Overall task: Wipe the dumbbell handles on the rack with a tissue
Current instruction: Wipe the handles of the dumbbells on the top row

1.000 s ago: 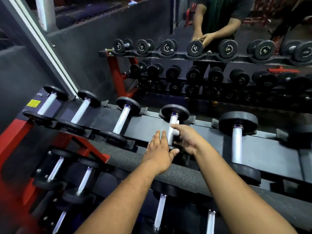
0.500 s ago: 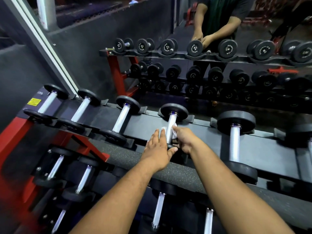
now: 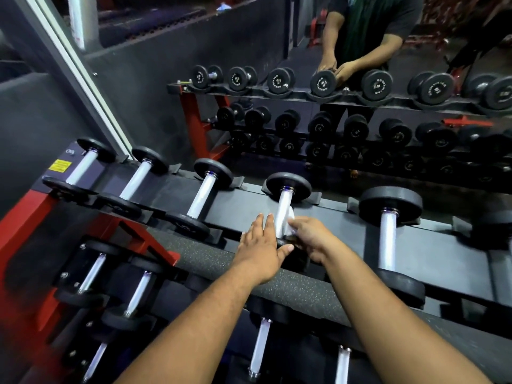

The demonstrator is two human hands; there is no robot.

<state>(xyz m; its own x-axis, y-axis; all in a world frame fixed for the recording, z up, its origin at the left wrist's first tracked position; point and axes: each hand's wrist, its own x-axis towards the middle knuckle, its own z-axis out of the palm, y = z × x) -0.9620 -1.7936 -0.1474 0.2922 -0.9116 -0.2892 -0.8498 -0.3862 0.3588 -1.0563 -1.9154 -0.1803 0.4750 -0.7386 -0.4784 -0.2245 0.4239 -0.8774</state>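
Gym, mirror behind a sloped rack (image 3: 171,194). On the fourth dumbbell handle (image 3: 283,210) from the mirror, the right hand (image 3: 310,236) pinches a tissue (image 3: 289,225); the left hand (image 3: 260,249) rests flat beside it. Which handles are already wiped cannot be judged.

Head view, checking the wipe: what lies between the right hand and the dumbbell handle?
In the head view, a white tissue lies between the right hand and the dumbbell handle.
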